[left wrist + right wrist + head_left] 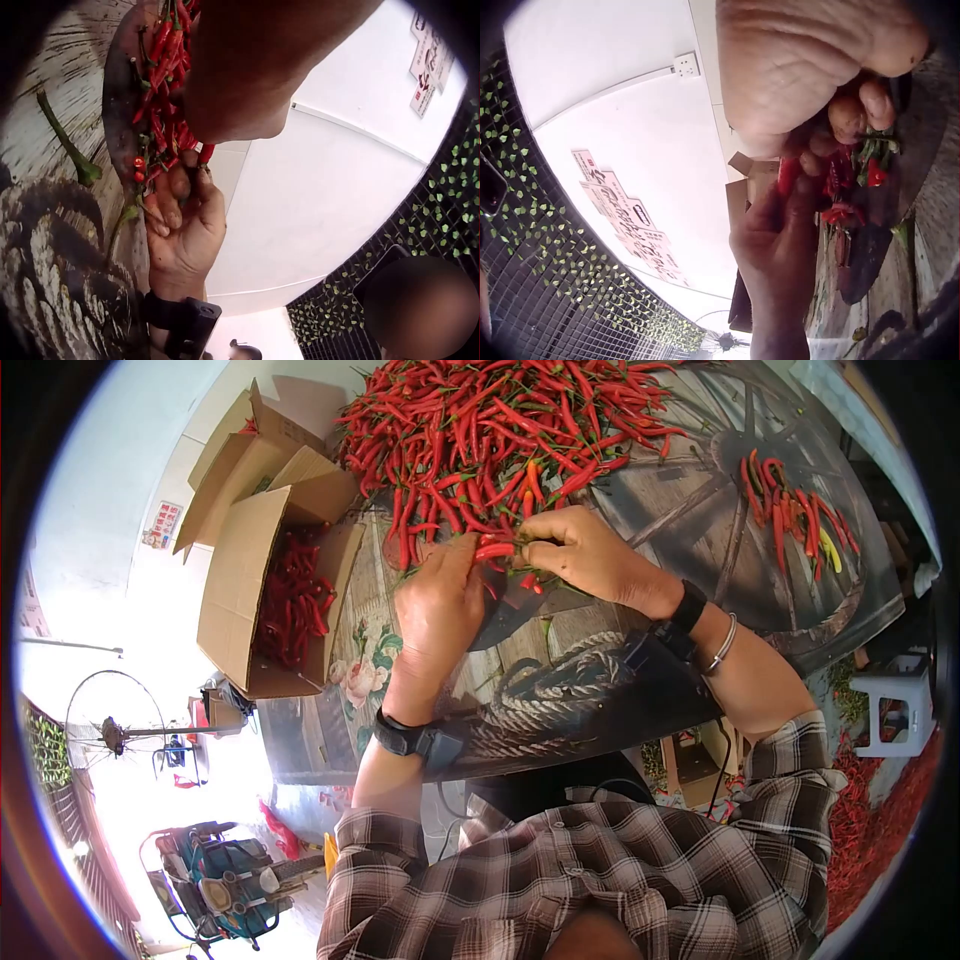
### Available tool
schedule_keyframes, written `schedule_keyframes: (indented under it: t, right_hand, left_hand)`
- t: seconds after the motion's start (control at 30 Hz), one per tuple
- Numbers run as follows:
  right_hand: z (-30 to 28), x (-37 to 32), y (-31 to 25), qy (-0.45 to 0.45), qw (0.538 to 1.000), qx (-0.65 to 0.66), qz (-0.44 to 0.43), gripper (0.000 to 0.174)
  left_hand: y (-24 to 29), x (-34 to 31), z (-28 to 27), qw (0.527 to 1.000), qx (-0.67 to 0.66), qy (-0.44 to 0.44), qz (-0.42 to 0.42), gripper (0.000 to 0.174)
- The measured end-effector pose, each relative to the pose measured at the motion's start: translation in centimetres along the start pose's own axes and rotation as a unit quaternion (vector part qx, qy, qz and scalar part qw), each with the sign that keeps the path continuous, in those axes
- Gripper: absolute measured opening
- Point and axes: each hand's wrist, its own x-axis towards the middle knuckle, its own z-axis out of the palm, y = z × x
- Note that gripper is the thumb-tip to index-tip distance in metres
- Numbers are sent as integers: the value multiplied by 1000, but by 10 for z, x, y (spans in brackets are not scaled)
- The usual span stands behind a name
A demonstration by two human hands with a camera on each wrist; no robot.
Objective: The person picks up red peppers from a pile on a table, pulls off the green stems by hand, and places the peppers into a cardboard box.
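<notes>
Both hands meet at the near edge of a big heap of red chilies point(500, 430) on the table. My left hand point(440, 600) pinches a red chili point(494, 549) by one end. At the chili's other end, the thumb and fingers of my right hand point(590, 555) are bent in on it. From the right wrist, a short length of the same chili point(787, 175) shows between the two hands. Its stem is hidden by the right fingers. Green stems and a few cut or broken red pieces point(877, 174) lie under the right fingers.
A cardboard box point(235, 590) with red chilies inside stands at the table's left. To the right is a small separate pile of chilies point(790, 510), with one yellowish. A loose green stem point(71, 146) lies on the patterned tabletop. A plastic stool point(893, 705) stands beyond its right edge.
</notes>
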Motion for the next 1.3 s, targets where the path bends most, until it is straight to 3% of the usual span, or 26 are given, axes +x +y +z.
schedule_keyframes:
  t: [0.13, 0.2, 0.33, 0.4, 0.43, 0.53, 0.6, 0.63, 0.7, 0.73, 0.77, 0.83, 0.9, 0.97, 1.03, 1.07, 1.1, 1.17, 1.2, 1.27, 1.3]
  right_hand:
    - [-1, 1, 0, 21, 999, -13, -28, 14]
    - [-3, -3, -10, 17, 998, 40, 38, 14]
    - [-5, -4, -7, 6, 994, 98, 56, 13]
    - [-5, -5, -7, -18, 968, 222, 116, 11]
    - [-4, -5, -6, -18, 968, 222, 116, 11]
    - [-3, -5, -3, -18, 947, 296, 121, 11]
    - [-5, -5, -1, -29, 935, 336, 104, 14]
    - [-6, -4, 0, -28, 935, 337, 104, 14]
    - [-9, -1, 4, 20, 934, 340, 106, 14]
    - [-10, 0, 5, 43, 933, 341, 107, 14]
    - [-11, 0, 5, 44, 933, 340, 106, 14]
    - [-13, 1, 4, 53, 933, 340, 106, 14]
    - [-12, -1, 2, 57, 931, 342, 111, 14]
    - [-10, -1, 1, 57, 930, 345, 114, 14]
    - [-11, 0, 2, 54, 932, 339, 113, 15]
    - [-11, 0, 3, 52, 933, 338, 113, 15]
    - [-10, 0, 4, 54, 934, 336, 111, 15]
    - [-11, 0, 4, 53, 935, 332, 109, 16]
    - [-11, 0, 4, 53, 937, 327, 109, 16]
    - [-9, 2, 4, 52, 939, 322, 108, 17]
    - [-9, 2, 4, 66, 937, 328, 99, 18]
  left_hand:
    - [2, 0, 0, 1000, -3, -15, -9, 28]
    - [1, -1, 2, 997, -66, -13, -28, 26]
    - [4, 0, 4, 988, -146, -11, -50, 22]
    - [8, 2, 2, 970, -232, -24, -73, 20]
    - [8, 2, 2, 970, -231, -24, -73, 20]
    - [8, 3, 2, 935, -328, -66, -117, 19]
    - [8, 4, -2, 863, -414, -131, -257, 16]
    - [3, 4, -2, 864, -414, -132, -256, 16]
    - [-9, 5, 0, 762, -551, -118, -320, 16]
    - [-6, 8, 2, 712, -601, -60, -358, 20]
    - [-15, 9, 2, 713, -601, -60, -357, 20]
    - [-59, 6, 1, 584, -696, 3, -417, 25]
    - [-119, -2, -8, 407, -851, 64, -325, 32]
    - [-160, -10, -33, 279, -933, 113, -199, 43]
    - [-168, -16, -64, 171, -902, 307, -250, 50]
    - [-169, -19, -73, 139, -911, 309, -234, 49]
    - [-175, -21, -73, 138, -911, 311, -233, 49]
    - [-191, -25, -65, 312, -834, 397, -222, 50]
    - [-194, -25, -60, 312, -833, 399, -221, 50]
    - [-197, -26, -48, 352, -859, 232, -291, 35]
    - [-179, -20, -43, 353, -858, 233, -290, 35]
